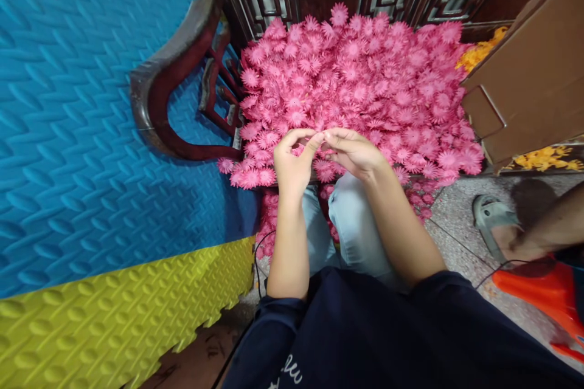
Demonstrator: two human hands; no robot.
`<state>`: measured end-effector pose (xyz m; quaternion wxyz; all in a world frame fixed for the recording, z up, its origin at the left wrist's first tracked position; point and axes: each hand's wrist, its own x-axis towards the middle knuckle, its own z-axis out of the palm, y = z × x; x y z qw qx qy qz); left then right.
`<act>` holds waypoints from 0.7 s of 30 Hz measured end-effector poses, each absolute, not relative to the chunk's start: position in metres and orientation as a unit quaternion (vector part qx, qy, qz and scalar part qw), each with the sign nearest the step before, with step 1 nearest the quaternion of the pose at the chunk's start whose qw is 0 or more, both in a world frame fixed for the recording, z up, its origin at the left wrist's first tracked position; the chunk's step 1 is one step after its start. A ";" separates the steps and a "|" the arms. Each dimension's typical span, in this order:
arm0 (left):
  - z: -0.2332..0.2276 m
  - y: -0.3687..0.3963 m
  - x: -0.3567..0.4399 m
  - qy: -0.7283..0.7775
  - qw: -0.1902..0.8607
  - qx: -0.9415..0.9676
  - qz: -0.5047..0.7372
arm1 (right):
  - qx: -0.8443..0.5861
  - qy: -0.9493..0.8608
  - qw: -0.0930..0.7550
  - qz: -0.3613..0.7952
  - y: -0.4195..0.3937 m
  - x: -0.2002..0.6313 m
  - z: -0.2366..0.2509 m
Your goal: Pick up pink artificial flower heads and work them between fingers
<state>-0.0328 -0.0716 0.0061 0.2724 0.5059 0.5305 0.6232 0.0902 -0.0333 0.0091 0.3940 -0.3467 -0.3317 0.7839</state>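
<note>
The left hand and right hand meet, narrowly pinched; I cannot tell what, if anything, they hold; pink daisy-like artificial flowers heap from 9 to 3 o'clock; a brushing wrist could spill loose ones toward 6 o'clock.

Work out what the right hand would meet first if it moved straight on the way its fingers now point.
Most likely the left hand: the right hand points across toward it, and the two look close together or touching. Depth is unclear from one view; pink flowers show behind both.

Navy shirt, pale blue jeans
</note>
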 end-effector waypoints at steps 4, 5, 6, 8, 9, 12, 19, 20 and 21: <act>0.010 -0.074 -0.034 0.522 0.222 0.542 0.620 | -0.346 -0.345 0.394 0.779 -0.034 0.090 0.010; 0.010 -0.075 -0.034 0.517 0.217 0.543 0.625 | -0.342 -0.349 0.395 0.778 -0.034 0.089 0.010; 0.009 -0.075 -0.034 0.512 0.217 0.539 0.632 | -0.338 -0.353 0.397 0.777 -0.034 0.089 0.011; 0.006 -0.076 -0.033 0.503 0.235 0.520 0.649 | -0.332 -0.364 0.396 0.775 -0.035 0.088 0.012; 0.004 -0.076 -0.033 0.499 0.254 0.504 0.657 | -0.331 -0.368 0.395 0.774 -0.035 0.088 0.013; -0.001 -0.075 -0.033 0.485 0.330 0.441 0.679 | -0.333 -0.372 0.395 0.771 -0.036 0.089 0.014; -0.006 -0.070 -0.037 0.451 0.446 0.335 0.697 | -0.320 -0.407 0.410 0.751 -0.038 0.088 0.013; -0.006 -0.069 -0.038 0.447 0.462 0.324 0.694 | -0.318 -0.409 0.414 0.748 -0.038 0.087 0.013; -0.007 -0.069 -0.039 0.445 0.477 0.315 0.689 | -0.316 -0.412 0.417 0.746 -0.038 0.086 0.013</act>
